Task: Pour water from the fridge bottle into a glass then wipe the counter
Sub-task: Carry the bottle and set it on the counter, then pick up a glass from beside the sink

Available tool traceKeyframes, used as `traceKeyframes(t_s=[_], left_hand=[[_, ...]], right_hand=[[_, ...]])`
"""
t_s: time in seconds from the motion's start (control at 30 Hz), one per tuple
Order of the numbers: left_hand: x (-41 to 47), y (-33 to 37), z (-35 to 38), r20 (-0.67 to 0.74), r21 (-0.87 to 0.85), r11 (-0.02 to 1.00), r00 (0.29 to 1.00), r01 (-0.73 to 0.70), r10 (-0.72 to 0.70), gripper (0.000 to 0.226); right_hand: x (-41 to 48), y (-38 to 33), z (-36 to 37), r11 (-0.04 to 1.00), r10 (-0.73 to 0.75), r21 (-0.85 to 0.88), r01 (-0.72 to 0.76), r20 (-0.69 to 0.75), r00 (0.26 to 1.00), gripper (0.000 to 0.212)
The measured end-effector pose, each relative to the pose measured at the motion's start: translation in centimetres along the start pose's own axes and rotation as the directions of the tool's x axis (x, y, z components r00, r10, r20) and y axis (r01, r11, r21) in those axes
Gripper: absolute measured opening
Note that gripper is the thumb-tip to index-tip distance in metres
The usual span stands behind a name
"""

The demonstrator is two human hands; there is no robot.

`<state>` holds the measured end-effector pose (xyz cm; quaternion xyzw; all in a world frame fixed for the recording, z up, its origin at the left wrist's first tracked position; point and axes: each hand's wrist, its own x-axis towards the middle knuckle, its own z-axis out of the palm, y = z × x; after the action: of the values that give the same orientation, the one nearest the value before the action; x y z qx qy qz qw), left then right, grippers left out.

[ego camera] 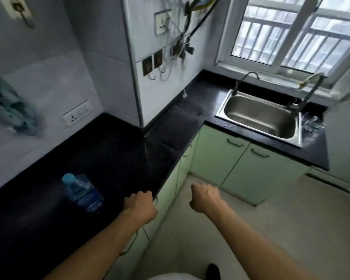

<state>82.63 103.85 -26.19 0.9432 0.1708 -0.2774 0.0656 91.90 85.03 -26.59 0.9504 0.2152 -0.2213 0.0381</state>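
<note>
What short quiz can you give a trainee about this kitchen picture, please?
1. True or false: the left hand grips the bottle.
2. Choose one. The bottle is: A, upright on the black counter; B, lying on its side; C, upside down.
3. Fill in: the colour of the bottle's cap is ___.

Key: 1 false, neither hand touches the bottle; 2 A; 3 blue.
</note>
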Motion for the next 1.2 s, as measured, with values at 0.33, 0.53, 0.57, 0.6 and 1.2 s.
traceKeyframes(t_s=[0.33,0.53,0.57,0.6,1.2], left_hand=[[1.5,23.3,-2.8,-0.027,0.097,0.976,0.979,-0.197,0.2,0.052],[2.5,37.2,-2.6,-0.033,0.156,0.945,0.955,-0.286,0.294,0.054],[2.5,38.7,-2.7,-0.032,0.165,0.94,0.951,-0.299,0.309,0.052],[2.7,40.4,-3.0,-0.032,0.178,0.933,0.946,-0.312,0.323,0.051],[21.0,62.1,-10.8,0.04,0.308,0.808,0.855,-0.502,0.517,0.057]], right_hand=[[-5.8,23.2,0.1,0.94,0.295,0.173,-0.294,0.019,0.955,0.024],[-8.3,36.0,-0.6,0.9,0.373,0.259,-0.35,-0.041,0.927,0.025],[-8.6,37.4,-0.9,0.895,0.383,0.266,-0.358,-0.047,0.923,0.027],[-8.8,38.9,-1.2,0.888,0.395,0.275,-0.368,-0.046,0.918,0.029],[3.8,60.2,-6.3,0.765,0.562,0.349,-0.541,0.047,0.826,0.031]])
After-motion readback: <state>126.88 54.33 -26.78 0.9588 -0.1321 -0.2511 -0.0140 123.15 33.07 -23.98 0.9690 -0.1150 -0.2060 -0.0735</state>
